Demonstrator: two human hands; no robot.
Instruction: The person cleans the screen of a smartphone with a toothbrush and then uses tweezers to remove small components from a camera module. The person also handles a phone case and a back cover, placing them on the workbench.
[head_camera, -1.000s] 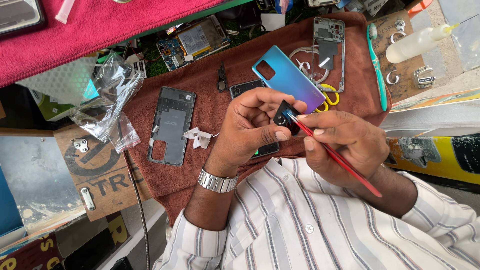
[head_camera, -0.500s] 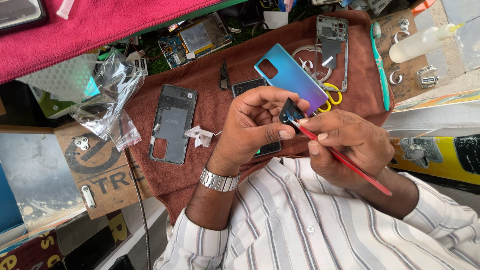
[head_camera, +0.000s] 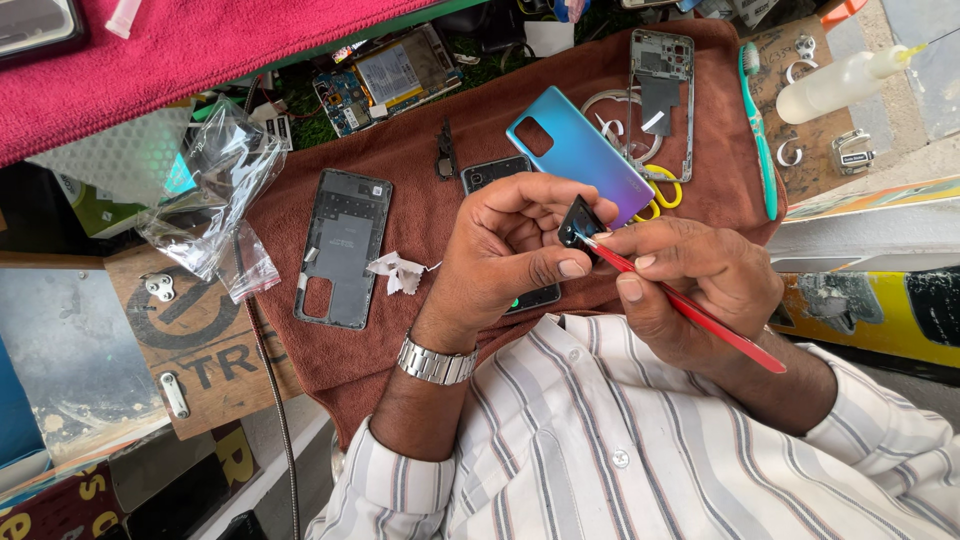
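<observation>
My left hand (head_camera: 510, 255), with a metal watch at the wrist, pinches a small black phone part (head_camera: 577, 220) between thumb and fingers. My right hand (head_camera: 700, 280) holds a thin red tool (head_camera: 700, 315) like a pen, its tip touching the black part. Both hands hover over a maroon cloth (head_camera: 420, 150). Just beyond them lies a blue phone back cover (head_camera: 578, 150). A dark phone (head_camera: 495, 175) lies partly hidden under my left hand.
On the cloth lie a grey phone frame (head_camera: 343, 247), a second frame (head_camera: 660, 90), yellow scissors (head_camera: 662, 195), a teal toothbrush (head_camera: 757, 130) and a white paper scrap (head_camera: 400, 272). A circuit board (head_camera: 385, 80), plastic bags (head_camera: 210, 190) and a white squeeze bottle (head_camera: 840, 85) lie around.
Both hands stay in nearly the same place. The red tool's tip has shifted slightly against the black part.
</observation>
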